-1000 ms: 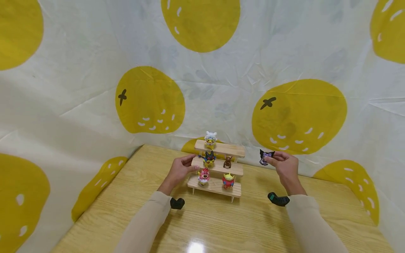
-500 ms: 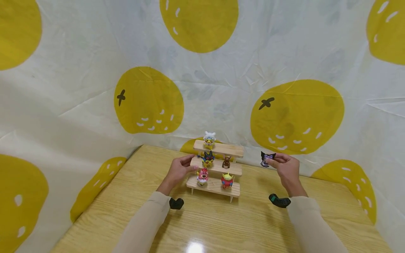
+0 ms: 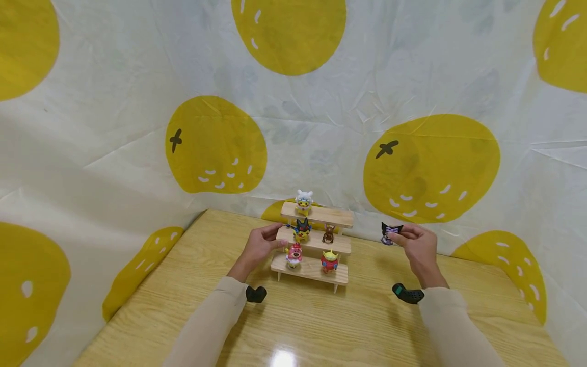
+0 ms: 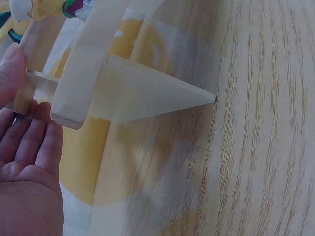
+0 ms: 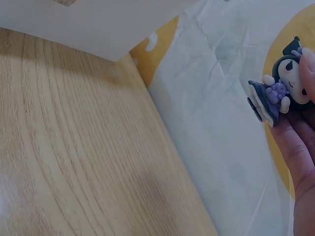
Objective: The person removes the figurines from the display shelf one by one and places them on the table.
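A small three-tier wooden shelf (image 3: 341,218) stands on the table, carrying several little figures: a white one (image 3: 304,200) on top, a black-eared one (image 3: 302,229) and a brown one (image 3: 328,234) in the middle, a pink one (image 3: 294,255) and a red one (image 3: 329,261) at the bottom. My left hand (image 3: 261,246) rests against the shelf's left end (image 4: 74,93), fingers straight. My right hand (image 3: 417,245) pinches a black-and-purple figure (image 3: 389,233) (image 5: 283,88) in the air, right of the shelf.
The wooden table (image 3: 321,326) is walled by a white cloth with big yellow fruit prints (image 3: 215,145) close behind the shelf. Black wrist cameras (image 3: 256,294) (image 3: 407,293) sit on both forearms.
My right hand has drifted slightly right and down with the black-and-purple figure. The left hand stays at the shelf's left end.
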Tool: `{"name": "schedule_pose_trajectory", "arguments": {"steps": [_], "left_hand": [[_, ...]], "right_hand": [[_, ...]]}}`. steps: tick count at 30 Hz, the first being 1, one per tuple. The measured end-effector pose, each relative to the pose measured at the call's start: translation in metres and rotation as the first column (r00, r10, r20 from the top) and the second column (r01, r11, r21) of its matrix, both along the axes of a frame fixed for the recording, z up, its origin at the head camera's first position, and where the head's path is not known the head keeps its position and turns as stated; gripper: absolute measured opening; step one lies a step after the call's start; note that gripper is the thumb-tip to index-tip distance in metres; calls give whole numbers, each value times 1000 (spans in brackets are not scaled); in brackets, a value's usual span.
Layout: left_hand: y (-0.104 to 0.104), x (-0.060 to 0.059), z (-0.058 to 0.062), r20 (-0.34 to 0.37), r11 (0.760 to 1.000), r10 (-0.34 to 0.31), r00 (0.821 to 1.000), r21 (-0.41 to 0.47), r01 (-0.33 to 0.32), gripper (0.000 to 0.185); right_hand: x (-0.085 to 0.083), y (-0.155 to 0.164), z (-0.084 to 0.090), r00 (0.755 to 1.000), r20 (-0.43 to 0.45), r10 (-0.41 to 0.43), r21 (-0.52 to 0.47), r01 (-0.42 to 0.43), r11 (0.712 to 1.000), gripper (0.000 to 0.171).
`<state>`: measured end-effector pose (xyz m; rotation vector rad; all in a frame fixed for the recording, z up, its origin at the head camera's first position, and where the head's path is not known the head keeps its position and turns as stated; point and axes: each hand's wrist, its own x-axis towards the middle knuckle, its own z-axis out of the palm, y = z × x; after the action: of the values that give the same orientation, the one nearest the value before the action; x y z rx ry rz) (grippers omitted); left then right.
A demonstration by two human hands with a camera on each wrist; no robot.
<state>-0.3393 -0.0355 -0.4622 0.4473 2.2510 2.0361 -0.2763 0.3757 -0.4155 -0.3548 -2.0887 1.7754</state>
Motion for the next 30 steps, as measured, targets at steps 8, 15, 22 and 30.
{"name": "schedule_pose_trajectory", "arguments": {"steps": [8, 15, 22, 30], "left_hand": [[0, -2, -2, 9, 1000, 6, 1000, 10, -6, 61], [2, -3, -3, 10, 1000, 11, 1000, 11, -11, 61], [1, -2, -2, 4, 1000, 13, 1000, 5, -13, 62], [0, -2, -3, 6, 1000, 12, 1000, 4, -12, 63]], "right_hand": [[0, 6, -2, 1000, 8, 9, -18, -8, 1000, 16], [2, 7, -5, 1000, 29, -4, 0, 4, 1000, 15], [3, 6, -10, 999, 33, -13, -7, 13, 1000, 17], [3, 7, -13, 999, 39, -14, 7, 14, 1000, 17]]}}
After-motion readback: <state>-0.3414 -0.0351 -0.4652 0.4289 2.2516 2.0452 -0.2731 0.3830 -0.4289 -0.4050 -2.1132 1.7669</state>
